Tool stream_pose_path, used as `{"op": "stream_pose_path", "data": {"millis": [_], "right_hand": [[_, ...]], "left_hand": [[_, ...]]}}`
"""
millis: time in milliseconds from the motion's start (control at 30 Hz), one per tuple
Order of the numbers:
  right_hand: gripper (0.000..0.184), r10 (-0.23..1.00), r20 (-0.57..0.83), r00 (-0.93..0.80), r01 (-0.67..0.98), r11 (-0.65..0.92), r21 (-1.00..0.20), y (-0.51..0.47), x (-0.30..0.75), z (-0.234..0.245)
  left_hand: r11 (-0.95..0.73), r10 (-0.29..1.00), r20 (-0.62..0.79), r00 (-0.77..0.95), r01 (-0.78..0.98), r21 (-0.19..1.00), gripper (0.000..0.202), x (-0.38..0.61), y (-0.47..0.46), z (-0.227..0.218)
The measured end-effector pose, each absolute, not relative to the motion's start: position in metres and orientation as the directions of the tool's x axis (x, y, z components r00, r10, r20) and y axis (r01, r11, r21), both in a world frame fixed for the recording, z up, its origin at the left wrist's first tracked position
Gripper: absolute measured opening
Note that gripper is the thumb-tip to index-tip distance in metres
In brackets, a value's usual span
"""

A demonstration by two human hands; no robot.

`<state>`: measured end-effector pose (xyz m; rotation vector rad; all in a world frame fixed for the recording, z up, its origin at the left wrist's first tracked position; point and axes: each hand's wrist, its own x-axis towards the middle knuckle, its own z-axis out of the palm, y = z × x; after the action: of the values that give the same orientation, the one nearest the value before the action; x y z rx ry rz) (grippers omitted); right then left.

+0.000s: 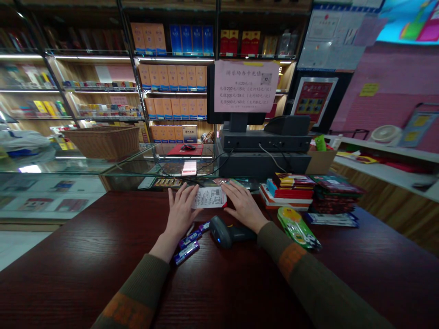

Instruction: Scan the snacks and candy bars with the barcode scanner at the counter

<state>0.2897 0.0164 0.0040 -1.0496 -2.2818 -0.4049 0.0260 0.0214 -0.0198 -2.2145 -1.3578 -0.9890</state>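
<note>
Both of my hands hold a small white package with a printed label point(209, 198) just above the dark wooden counter point(85, 256). My left hand point(181, 211) grips its left end with the fingers curled. On the right end, my right hand point(243, 205) is closed. A black handheld barcode scanner point(228, 232) lies on the counter right below the package, between my wrists. Under my left wrist lie two purple wrapped bars point(189, 245).
A green snack packet point(297, 227) and stacks of flat packets point(308, 192) sit at the right. A cash register with a paper notice point(245, 87) stands behind, next to a glass display case point(147, 171), a wicker basket point(104, 140) and shelves of boxes.
</note>
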Motion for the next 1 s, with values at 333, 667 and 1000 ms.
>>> {"op": "stream_pose_path", "data": {"millis": [333,667,1000], "right_hand": [[0.065,0.600,0.635,-0.487,0.790,0.613,0.027,0.010,0.294,0.010],[0.073,0.645,0.614,-0.454,0.731,0.664,-0.157,0.004,0.321,0.012],[0.076,0.701,0.591,-0.399,0.753,0.618,-0.225,-0.014,0.359,0.013]], "left_hand": [[-0.530,0.574,0.748,0.332,0.848,0.030,0.071,0.034,0.016,-0.016],[-0.694,0.509,0.742,0.437,0.718,0.053,0.040,0.033,0.018,-0.005],[-0.809,0.544,0.585,0.602,0.561,0.176,0.053,0.051,0.008,0.020]]}}
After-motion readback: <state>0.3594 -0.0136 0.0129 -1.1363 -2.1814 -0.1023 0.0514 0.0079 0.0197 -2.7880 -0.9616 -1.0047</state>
